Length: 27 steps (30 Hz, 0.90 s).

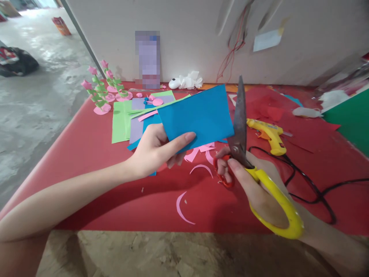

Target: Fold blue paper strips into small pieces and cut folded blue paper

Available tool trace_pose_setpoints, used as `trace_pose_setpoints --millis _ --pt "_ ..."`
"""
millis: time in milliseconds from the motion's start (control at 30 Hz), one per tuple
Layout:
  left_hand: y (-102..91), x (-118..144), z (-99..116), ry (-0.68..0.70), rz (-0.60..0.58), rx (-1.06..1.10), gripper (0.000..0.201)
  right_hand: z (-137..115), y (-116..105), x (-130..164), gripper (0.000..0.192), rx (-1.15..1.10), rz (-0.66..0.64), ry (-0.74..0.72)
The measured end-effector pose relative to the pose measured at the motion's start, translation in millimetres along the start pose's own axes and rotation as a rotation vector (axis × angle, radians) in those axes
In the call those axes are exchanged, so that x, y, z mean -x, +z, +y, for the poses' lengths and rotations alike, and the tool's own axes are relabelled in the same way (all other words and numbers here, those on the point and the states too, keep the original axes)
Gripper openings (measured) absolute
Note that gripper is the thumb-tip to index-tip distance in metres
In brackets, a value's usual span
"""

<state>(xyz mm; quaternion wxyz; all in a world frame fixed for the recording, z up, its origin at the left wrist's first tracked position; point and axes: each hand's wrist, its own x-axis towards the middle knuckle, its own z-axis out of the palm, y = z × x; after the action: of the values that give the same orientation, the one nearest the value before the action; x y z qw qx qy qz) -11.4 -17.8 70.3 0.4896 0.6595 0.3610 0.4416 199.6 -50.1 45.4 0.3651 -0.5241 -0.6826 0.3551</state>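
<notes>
While the left hand (154, 150) is pinching the blue card (198, 115), the right hand (253, 184) is gripping closed scissors (240, 127) just beside it; a slip could nick those fingers.

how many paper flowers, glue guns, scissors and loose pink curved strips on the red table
paper flowers: 3
glue gun: 1
scissors, in the right hand: 1
loose pink curved strips in front on the red table: 2
total: 7
The left hand holds a blue sheet.
</notes>
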Motion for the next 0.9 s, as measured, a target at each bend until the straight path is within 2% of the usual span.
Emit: trace_pose_setpoints --millis 133,433,500,667,800,900 --pt "0.8 0.7 0.6 0.017 0.005 -0.037 0.045 -3.2 0.5 1.2 0.024 0.109 0.010 -0.032" --pt "4.4 1.1 2.0 0.000 -0.011 -0.052 0.047 -7.3 7.5 -0.4 0.028 0.178 0.075 -0.055" --pt "3.9 0.8 0.2 -0.014 -0.004 -0.019 0.047 -6.4 6.9 -0.7 0.030 0.134 0.050 -0.009" --pt "1.6 -2.5 -5.2 -0.021 0.000 0.060 0.046 0.2 9.1 -0.4 0.035 -0.104 -0.117 0.178" --pt "1.1 -2.9 -5.9 -0.036 -0.028 0.010 0.045 6.9 12.3 -0.2 0.027 -0.180 -0.128 0.236" --pt "0.4 -2.3 -5.5 -0.034 -0.046 -0.047 0.046 11.4 11.8 -0.1 0.022 -0.174 -0.135 0.222"
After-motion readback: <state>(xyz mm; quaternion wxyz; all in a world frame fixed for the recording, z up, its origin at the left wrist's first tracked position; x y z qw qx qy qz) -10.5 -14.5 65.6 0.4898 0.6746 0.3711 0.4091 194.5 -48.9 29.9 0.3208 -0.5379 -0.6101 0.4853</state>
